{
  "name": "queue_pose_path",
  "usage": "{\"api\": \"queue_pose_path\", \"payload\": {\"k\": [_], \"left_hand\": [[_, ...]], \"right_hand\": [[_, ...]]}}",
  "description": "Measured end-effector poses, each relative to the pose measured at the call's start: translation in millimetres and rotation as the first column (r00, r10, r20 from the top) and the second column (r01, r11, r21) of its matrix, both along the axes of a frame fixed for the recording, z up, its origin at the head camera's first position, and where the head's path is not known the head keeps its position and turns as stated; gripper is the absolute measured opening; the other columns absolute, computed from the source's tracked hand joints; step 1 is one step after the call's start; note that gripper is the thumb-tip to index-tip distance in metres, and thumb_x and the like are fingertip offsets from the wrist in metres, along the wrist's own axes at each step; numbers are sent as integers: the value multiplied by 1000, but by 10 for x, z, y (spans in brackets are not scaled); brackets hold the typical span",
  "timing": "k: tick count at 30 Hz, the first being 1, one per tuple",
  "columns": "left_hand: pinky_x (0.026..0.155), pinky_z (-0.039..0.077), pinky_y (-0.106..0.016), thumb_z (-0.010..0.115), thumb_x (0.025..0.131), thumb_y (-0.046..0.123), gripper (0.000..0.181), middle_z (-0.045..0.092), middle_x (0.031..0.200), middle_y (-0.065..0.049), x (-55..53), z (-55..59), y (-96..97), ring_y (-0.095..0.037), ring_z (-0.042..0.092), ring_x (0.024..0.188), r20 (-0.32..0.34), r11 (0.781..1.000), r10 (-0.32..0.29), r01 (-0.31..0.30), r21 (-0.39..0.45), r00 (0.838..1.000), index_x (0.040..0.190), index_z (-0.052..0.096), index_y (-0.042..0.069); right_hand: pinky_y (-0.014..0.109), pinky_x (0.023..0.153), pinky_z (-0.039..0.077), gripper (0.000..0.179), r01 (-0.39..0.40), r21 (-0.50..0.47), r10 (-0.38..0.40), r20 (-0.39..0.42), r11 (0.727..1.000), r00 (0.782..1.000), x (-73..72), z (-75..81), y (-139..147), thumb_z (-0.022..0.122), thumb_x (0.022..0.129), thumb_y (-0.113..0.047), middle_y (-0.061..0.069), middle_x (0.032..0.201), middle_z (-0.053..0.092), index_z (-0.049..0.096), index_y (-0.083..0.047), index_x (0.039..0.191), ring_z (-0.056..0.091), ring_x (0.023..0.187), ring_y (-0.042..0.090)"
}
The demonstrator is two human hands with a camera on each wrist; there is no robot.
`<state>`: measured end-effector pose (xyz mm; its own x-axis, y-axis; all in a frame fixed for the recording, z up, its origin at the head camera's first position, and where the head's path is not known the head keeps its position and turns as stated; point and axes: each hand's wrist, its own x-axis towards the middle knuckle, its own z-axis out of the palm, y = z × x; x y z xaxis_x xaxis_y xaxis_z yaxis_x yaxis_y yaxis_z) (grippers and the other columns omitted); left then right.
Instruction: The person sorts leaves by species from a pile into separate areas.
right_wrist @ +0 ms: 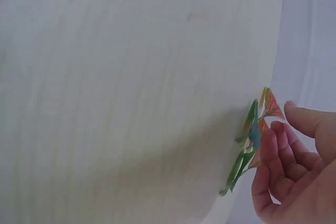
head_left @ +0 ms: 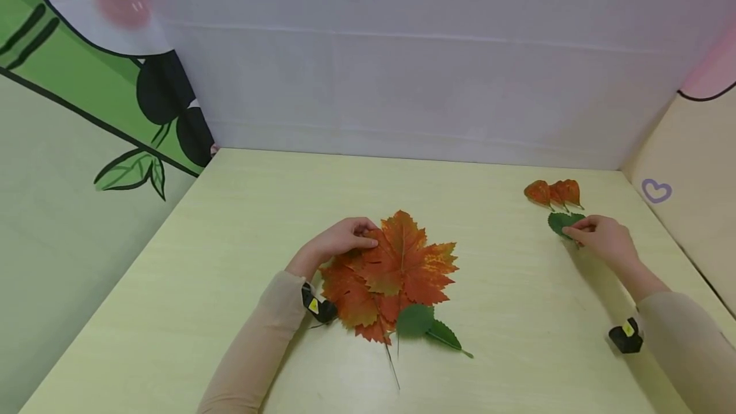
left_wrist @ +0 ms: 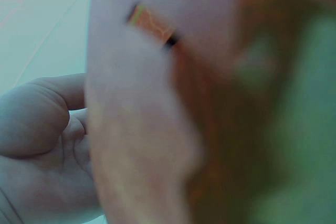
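Note:
Orange-red artificial maple leaves (head_left: 402, 267) lie overlapped in a cluster at the middle of the table. My left hand (head_left: 342, 238) pinches the upper left edge of the top maple leaf between thumb and fingers. Blurred shapes close to the lens hide its fingertips in the left wrist view. At the far right, my right hand (head_left: 606, 241) reaches down to a green leaf (head_left: 558, 222), fingertips right at its surface. The right wrist view shows its thumb apart from the loosely bent fingers (right_wrist: 268, 145), beside green leaves (right_wrist: 249, 121).
Several small orange leaves (head_left: 554, 193) lie in a row just beyond the green leaf. Rounded green leaves (head_left: 415, 321) sit at the front of the maple cluster, where thin stems (head_left: 393, 363) stick out. A pale cloth wall (head_left: 420, 94) rises behind the table.

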<state>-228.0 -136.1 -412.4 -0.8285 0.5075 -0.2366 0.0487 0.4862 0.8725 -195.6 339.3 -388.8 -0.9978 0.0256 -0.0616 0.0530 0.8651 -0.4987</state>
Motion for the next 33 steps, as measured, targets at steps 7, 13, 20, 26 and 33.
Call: {"api": "queue_pose_path", "payload": {"k": [7,13,20,26,33], "left_hand": [[78,45,-29,60,88,19,26,61,98,-8,-8,-4,5,-17,56,85,-4,1000,-7,7,6,1000,109,56,5],[80,45,-30,60,88,21,27,61,99,-8,9,14,8,-16,56,86,-4,1000,-8,8,-3,1000,109,56,5],[78,45,-29,60,88,19,24,61,97,-6,-1,-10,-3,-16,56,85,-3,1000,2,-2,-5,1000,108,57,6],[77,45,-29,60,88,20,24,60,97,-7,7,-4,-11,-16,56,85,-2,1000,-5,5,-4,1000,108,56,6],[76,45,-29,59,88,18,22,60,96,-6,11,1,-11,-16,56,84,0,1000,-5,5,0,1000,107,56,6]], "right_hand": [[28,58,41,46,-83,-19,83,35,996,996,99,41,-387,58,86,-41,10,82,64,58,3,100,57,69,17],[28,59,42,34,-155,-49,157,33,987,987,215,46,-706,62,85,-35,6,80,63,60,-2,95,55,68,14],[28,62,40,27,-223,-83,228,55,971,972,362,20,-1015,65,83,-35,-1,77,60,62,-10,90,53,70,13],[26,61,41,25,-299,-141,313,92,944,945,485,7,-1238,67,80,-36,-2,77,58,62,-13,88,52,69,14],[23,59,42,29,-419,-193,441,94,887,892,618,-16,-1459,69,77,-40,-6,75,58,61,-15,89,51,66,11]]}}
